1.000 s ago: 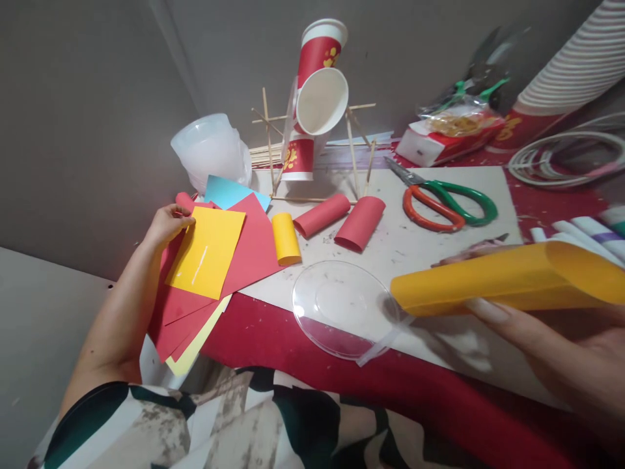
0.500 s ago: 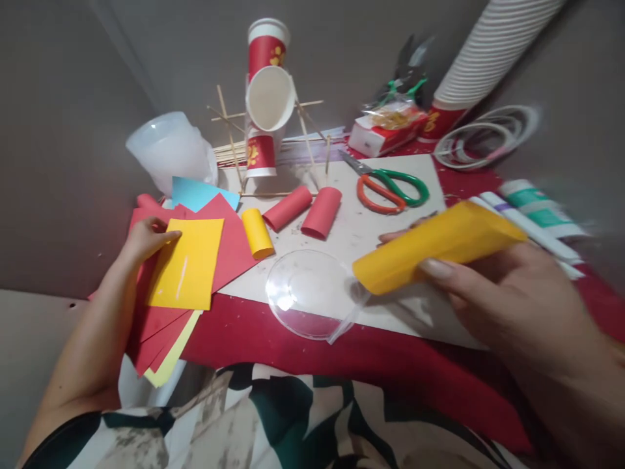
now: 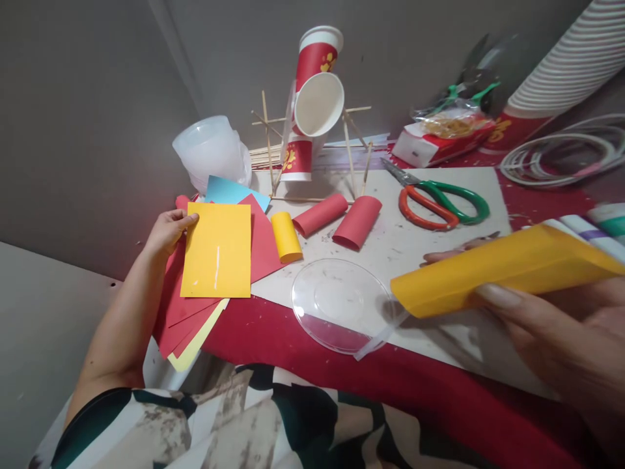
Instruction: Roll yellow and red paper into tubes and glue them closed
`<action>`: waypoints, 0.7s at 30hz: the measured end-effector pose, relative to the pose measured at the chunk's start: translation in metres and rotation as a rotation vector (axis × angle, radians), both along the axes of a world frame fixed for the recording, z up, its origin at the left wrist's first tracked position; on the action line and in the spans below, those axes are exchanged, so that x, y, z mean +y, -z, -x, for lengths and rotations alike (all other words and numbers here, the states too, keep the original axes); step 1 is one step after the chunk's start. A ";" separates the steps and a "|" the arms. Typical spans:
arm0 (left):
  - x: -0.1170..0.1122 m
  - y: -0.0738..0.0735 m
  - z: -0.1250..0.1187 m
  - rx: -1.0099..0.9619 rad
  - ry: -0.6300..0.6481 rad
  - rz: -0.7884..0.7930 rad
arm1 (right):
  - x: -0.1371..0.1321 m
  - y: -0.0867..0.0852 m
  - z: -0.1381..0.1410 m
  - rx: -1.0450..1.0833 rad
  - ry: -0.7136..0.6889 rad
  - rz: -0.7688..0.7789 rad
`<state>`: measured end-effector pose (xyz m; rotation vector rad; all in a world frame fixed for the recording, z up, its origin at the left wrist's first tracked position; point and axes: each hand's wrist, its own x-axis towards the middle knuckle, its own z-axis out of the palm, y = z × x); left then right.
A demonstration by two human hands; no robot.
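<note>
Your left hand (image 3: 170, 229), left of the clear lid (image 3: 342, 306), has its grip pinching the yellow sheet (image 3: 219, 251) near the upper left corner. That sheet is left of the lid too, over the red sheets (image 3: 266, 244). Your right hand (image 3: 569, 332), right of the lid, has its grip closed around the yellow tube (image 3: 493, 267), thumb on your side, fingers mostly hidden behind. Tube's left end overlaps the lid's right rim in view; can't tell if they touch. Beyond the lid: small yellow tube (image 3: 287, 236), two red tubes (image 3: 359, 223), then the stick frame (image 3: 350, 156) with paper cups (image 3: 319, 104). Scissors (image 3: 430, 203) beyond and right of the lid. Lid lies partly on the pale board (image 3: 390, 241), partly over the red bench (image 3: 293, 348).
</note>
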<state>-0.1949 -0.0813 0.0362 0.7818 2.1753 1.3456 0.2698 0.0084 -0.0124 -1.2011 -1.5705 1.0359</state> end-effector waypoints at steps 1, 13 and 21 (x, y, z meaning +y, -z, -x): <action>0.000 -0.002 -0.002 0.000 -0.002 -0.015 | 0.000 -0.002 0.001 0.021 -0.007 0.056; 0.015 -0.043 -0.095 -0.151 0.219 -0.175 | -0.007 -0.022 0.011 0.424 -0.048 0.164; 0.067 -0.033 -0.195 -0.332 0.627 -0.261 | 0.000 -0.033 0.005 0.605 0.105 -0.199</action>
